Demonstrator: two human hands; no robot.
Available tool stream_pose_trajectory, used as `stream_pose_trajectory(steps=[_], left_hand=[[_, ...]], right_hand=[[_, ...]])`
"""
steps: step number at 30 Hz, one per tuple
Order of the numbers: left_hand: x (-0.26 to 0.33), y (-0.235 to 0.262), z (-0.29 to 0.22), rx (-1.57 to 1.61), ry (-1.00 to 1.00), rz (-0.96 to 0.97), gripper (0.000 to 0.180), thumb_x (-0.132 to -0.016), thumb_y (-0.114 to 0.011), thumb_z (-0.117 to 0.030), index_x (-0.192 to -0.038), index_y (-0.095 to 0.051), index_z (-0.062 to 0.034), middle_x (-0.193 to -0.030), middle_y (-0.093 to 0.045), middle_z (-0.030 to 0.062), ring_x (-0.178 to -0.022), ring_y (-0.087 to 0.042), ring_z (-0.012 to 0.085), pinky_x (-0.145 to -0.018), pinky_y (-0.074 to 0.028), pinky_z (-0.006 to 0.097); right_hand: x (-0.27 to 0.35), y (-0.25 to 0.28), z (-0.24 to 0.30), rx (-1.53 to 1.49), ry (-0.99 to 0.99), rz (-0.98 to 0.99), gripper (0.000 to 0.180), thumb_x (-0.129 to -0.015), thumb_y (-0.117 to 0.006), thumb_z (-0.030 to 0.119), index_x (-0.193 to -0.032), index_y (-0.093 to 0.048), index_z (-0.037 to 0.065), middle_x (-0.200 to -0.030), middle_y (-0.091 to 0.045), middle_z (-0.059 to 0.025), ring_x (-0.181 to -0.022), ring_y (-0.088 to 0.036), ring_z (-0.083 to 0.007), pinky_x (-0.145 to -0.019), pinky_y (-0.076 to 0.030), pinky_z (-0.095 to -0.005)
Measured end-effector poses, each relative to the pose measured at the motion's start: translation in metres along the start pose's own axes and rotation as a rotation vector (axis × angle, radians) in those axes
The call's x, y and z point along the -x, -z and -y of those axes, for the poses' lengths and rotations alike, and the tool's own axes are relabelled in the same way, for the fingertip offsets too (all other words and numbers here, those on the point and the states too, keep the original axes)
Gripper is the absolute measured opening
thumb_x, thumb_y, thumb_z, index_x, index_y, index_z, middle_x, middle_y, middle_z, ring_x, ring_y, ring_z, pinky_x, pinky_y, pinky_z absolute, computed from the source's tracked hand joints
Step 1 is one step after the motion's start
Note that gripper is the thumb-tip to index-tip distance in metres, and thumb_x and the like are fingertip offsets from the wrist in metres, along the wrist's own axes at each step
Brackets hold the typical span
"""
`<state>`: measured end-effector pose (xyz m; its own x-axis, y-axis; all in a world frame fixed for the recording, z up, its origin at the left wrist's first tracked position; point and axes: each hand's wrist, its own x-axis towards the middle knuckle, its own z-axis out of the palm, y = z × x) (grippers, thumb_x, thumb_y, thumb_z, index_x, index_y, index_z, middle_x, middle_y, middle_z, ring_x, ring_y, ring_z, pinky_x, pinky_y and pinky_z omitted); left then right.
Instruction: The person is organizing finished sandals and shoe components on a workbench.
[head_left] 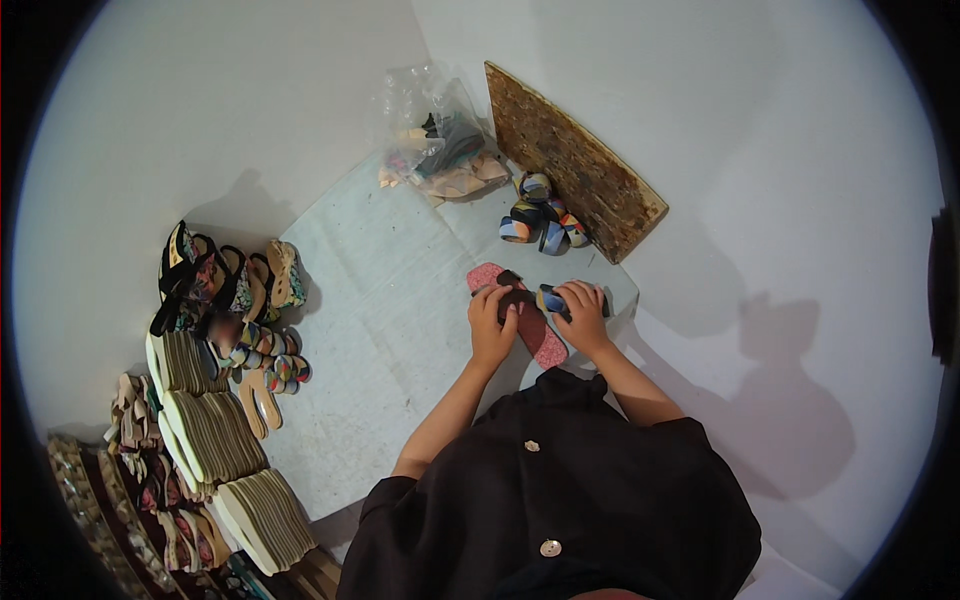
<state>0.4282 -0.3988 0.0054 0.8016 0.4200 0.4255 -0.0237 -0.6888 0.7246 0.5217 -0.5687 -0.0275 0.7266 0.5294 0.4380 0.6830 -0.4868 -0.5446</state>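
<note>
1. A pale, sheet-covered table surface [370,290] carries footwear parts. A flat pink-speckled sole with a dark reddish-brown middle [540,337] lies at a slant by the near edge, towards the right corner.
2. The left hand [490,328] rests on the sole's brown middle with bent fingers; I cannot tell whether it grips or only presses.
3. The right hand [584,318] has its fingers curled around a multi-coloured, dark-edged strap piece [548,300], just beside the sole — whether the two are joined cannot be made out.
4. This pairing looks only partway done: both parts are in place under the hands, but no finished sandal is visible there.
5. Near the far-right edge, a cluster of loose, curled, multi-coloured strap pieces [552,238] sits before a leaning brown board [570,150]; these seem unused so far.
6. At the far corner stands a clear plastic bag of mixed parts [445,150].
7. Along the left edge, patterned wedge sandals with straps [235,275] look assembled — while upright stacks of cream flat soles [215,435] and a beige pair of strapless soles [262,403] look bare.
</note>
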Motion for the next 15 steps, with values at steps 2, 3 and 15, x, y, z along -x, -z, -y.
stream_pose_trajectory(steps=[2, 3, 15], left_hand=[[-0.002, -0.003, 0.000, 0.031, -0.009, -0.019, 0.031, -0.079, -0.057, -0.009, -0.110, -0.056, -0.0037, -0.114, -0.052, 0.0160, -0.109, -0.046, 0.0321, -0.096, -0.034, 0.040], [-0.003, -0.004, 0.001, 0.034, -0.007, -0.013, 0.031, -0.079, -0.057, -0.009, -0.110, -0.056, -0.0037, -0.114, -0.052, 0.0160, -0.109, -0.046, 0.0321, -0.096, -0.034, 0.040], [-0.028, 0.000, 0.012, -0.224, -0.027, 0.497, 0.060, -0.071, -0.064, -0.017, -0.128, -0.047, -0.0106, -0.127, -0.050, 0.0118, -0.124, -0.041, 0.0300, -0.102, -0.016, 0.051]], right_hand=[[0.000, -0.001, 0.001, 0.001, 0.012, 0.057, 0.046, -0.069, -0.067, 0.017, -0.112, -0.054, 0.013, -0.115, -0.053, -0.0068, -0.116, -0.046, -0.0259, -0.101, -0.021, -0.0549], [0.000, -0.001, 0.000, 0.004, 0.006, 0.059, 0.046, -0.069, -0.067, 0.017, -0.112, -0.054, 0.013, -0.115, -0.053, -0.0068, -0.116, -0.046, -0.0259, -0.101, -0.021, -0.0549], [-0.013, -0.020, 0.019, -0.119, 0.062, 0.050, 0.045, -0.078, -0.063, 0.032, -0.117, -0.052, 0.012, -0.122, -0.048, -0.0102, -0.119, -0.041, -0.0298, -0.101, -0.017, -0.0579]])
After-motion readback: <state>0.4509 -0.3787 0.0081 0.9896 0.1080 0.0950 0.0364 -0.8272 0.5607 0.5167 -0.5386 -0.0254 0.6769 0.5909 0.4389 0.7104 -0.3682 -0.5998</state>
